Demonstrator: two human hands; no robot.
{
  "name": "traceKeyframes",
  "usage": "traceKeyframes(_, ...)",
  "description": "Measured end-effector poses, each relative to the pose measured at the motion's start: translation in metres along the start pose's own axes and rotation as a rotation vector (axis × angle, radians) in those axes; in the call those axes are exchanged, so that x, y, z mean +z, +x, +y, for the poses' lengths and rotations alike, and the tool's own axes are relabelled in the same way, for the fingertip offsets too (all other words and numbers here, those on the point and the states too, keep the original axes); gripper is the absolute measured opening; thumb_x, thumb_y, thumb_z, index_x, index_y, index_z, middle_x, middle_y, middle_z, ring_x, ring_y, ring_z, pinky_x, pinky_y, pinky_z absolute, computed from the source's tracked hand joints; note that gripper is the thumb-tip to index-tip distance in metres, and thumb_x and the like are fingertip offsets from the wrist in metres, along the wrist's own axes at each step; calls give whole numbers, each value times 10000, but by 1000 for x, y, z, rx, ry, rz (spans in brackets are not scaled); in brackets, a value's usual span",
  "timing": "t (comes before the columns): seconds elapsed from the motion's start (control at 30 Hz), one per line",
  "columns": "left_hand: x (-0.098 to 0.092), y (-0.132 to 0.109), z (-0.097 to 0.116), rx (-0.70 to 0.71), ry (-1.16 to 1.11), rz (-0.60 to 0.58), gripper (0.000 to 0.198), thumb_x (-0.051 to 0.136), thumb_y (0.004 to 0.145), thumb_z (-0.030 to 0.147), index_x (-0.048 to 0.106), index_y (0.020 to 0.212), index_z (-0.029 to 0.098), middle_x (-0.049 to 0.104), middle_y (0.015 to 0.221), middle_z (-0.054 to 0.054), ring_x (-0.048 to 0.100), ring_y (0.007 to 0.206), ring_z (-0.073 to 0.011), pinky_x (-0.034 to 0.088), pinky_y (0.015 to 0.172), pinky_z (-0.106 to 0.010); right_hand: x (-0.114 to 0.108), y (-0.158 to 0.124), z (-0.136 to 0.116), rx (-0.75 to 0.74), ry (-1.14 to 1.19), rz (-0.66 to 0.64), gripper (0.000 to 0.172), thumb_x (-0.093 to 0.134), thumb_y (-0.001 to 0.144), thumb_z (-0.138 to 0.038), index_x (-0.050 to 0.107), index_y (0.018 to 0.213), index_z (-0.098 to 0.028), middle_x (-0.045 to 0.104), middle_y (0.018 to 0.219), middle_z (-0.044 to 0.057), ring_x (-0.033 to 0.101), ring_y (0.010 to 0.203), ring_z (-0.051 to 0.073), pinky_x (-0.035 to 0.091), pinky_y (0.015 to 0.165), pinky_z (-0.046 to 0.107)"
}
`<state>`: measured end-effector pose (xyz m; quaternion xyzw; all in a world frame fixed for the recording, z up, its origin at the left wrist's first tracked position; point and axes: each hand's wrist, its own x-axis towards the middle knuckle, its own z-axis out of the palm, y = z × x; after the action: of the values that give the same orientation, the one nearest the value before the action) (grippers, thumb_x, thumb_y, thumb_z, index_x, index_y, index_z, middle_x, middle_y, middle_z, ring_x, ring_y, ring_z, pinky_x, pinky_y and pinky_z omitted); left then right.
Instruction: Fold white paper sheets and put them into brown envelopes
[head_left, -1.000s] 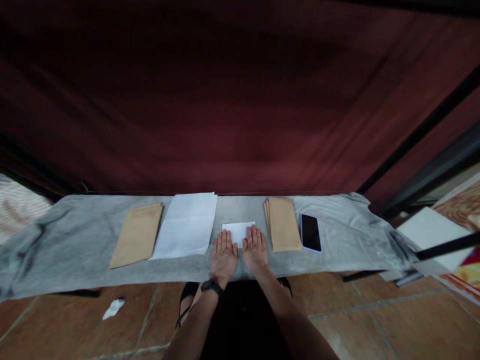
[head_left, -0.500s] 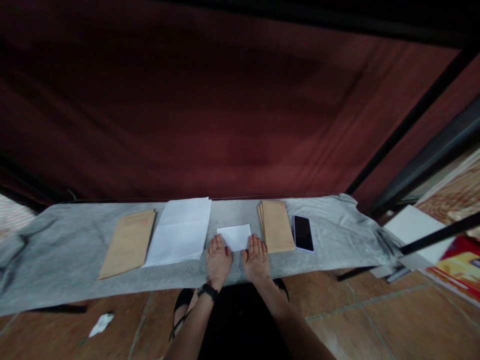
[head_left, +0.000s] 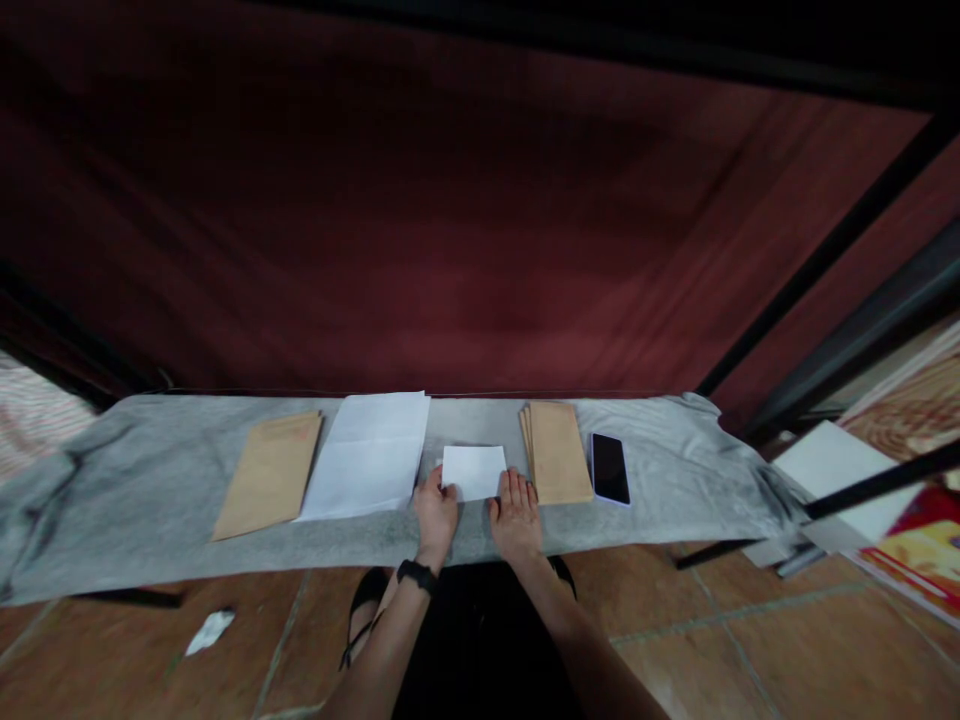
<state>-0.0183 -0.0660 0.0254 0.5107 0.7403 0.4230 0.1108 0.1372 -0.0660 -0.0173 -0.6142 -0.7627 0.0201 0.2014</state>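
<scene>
Your left hand curls at the left edge of the folded white paper, centre of the table; you cannot tell whether it pinches. Your right hand lies flat and spread, fingertips on the paper's near edge.

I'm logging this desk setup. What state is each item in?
small white paper: lying flat
large white sheet: unfolded, creased
single envelope: lying flat
envelope stack: slightly fanned
phone: face up, screen dark
left hand: at paper's left edge, grip unclear
right hand: open, flat, fingertips on paper
</scene>
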Motion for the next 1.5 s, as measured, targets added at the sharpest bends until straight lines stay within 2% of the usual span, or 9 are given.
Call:
traceKeyframes(0.13,-9,-12,5,60,-84,17,204,517,834,250,698,911,196,724,899,-74,659,913,-239,511,899,-407,-3,0,6,-12,140,17,583,383,981,-326,348,1505,-71,413,1525,166,371,1414,260,251,1185,438)
traceKeyframes(0.3,-24,-28,17,94,-292,81,194,505,878,304,671,929,218,705,953,-57,635,959,-219,483,924,-378,-13,-1,10,119,628,11,629,362,974,-363,248,1542,-118,408,1532,148,400,1402,225,376,1111,397)
traceKeyframes(0.5,-44,-17,45,-151,-699,173,187,618,808,365,608,879,192,630,759,16,602,724,-137,483,682,-233,-49,8,14,168,946,78,491,505,910,-430,515,1355,-222,389,1546,104,389,1407,251,358,1126,430)
traceKeyframes(0.6,-46,-9,49,-316,-924,181,246,658,757,353,591,928,189,647,777,23,616,709,-127,493,673,-239,-71,18,16,169,1063,100,558,579,868,-471,497,1358,-219,435,1506,109,414,1383,260,381,1115,424)
traceKeyframes(0.8,-28,-17,37,-569,-1024,276,203,627,738,259,576,924,195,701,849,-15,674,752,-148,542,720,-293,-73,21,13,331,1341,-47,548,638,815,-506,551,1268,-210,705,1073,83,683,918,236,582,740,352)
traceKeyframes(0.93,-24,-35,29,-662,-1043,215,144,603,755,193,586,898,195,716,831,-15,699,769,-152,565,703,-279,-55,24,17,354,1155,-38,417,561,848,-446,579,1174,-187,721,914,59,690,763,210,569,615,311)
traceKeyframes(1.03,-29,-50,23,-709,-1030,153,201,692,705,168,596,881,183,710,753,-5,689,635,-148,565,589,-264,-49,38,23,265,904,11,403,497,865,-334,573,1220,-159,727,954,89,692,831,220,571,728,339)
traceKeyframes(1.23,-33,-60,19,-808,-936,-217,184,770,722,237,642,781,119,740,695,-105,725,604,-197,582,556,-267,-51,68,28,171,564,0,505,411,894,-182,490,1390,-130,661,1232,133,653,1065,248,490,970,389)
traceKeyframes(1.5,-14,-49,23,-844,-967,-175,92,688,801,129,619,740,118,726,646,-106,734,622,-201,615,612,-282,-34,44,-5,-174,280,-101,524,384,956,-194,422,1474,-127,391,1548,122,359,1413,233,286,1171,400)
